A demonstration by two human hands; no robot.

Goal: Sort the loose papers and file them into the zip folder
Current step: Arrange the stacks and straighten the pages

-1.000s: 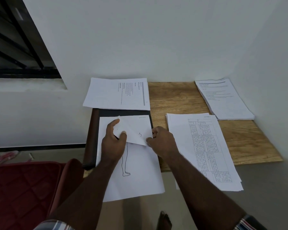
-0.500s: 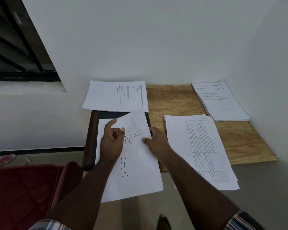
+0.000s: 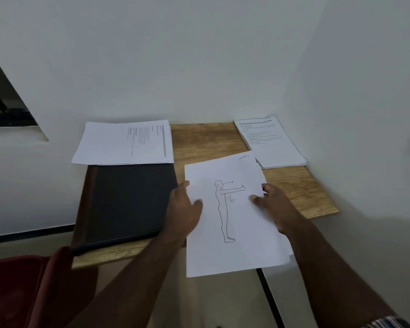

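Note:
A white sheet with a line drawing of a standing figure (image 3: 230, 223) is held over the right half of the wooden table. My left hand (image 3: 184, 209) pinches its left edge, thumb on top. My right hand (image 3: 273, 204) pinches its right edge, thumb on top. More white paper shows under the sheet at its lower right; the table-printed stack is hidden. The dark zip folder (image 3: 126, 202) lies closed and bare on the table's left half. A text sheet (image 3: 126, 143) lies at the back left, overlapping the folder's far edge. Another paper stack (image 3: 270, 143) sits at the back right.
The small wooden table (image 3: 206, 143) stands in a corner, with white walls behind and to the right. A red cushioned chair (image 3: 21, 290) is at the lower left. A dark window frame (image 3: 0, 100) is at the far left.
The figure sheet has left the top of the folder and moved right, now held by both hands over the right stack. The folder is uncovered. The folded upper part is flat again.

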